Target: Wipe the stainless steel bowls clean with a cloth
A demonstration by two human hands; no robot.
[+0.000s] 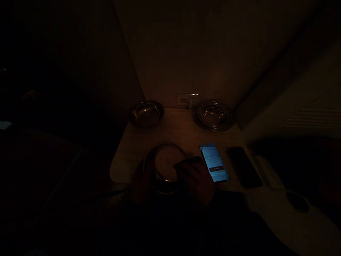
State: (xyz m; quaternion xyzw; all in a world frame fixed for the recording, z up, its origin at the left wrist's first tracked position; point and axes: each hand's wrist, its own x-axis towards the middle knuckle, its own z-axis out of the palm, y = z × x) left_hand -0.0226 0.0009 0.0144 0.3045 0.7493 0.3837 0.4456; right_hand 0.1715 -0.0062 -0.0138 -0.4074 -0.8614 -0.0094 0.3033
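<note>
In dim light, a round metal bowl [166, 161] is in front of me at the near edge of the small wooden table. My left hand [140, 183] is at the bowl's left rim, fingers closed around it as far as the dark lets me see. On the right, my right hand [198, 181] is closed on a dark, flat piece of what looks like cloth [188, 162], over the bowl's right side. A lit phone [215, 165] lies just right of that hand.
At the back left of the table [176, 128] sits another metal bowl [147, 113]. A stack of metal bowls [215, 115] is at the back right. Behind them is a wall socket [188, 99]. A dark phone-like slab [245, 167] lies at the right edge.
</note>
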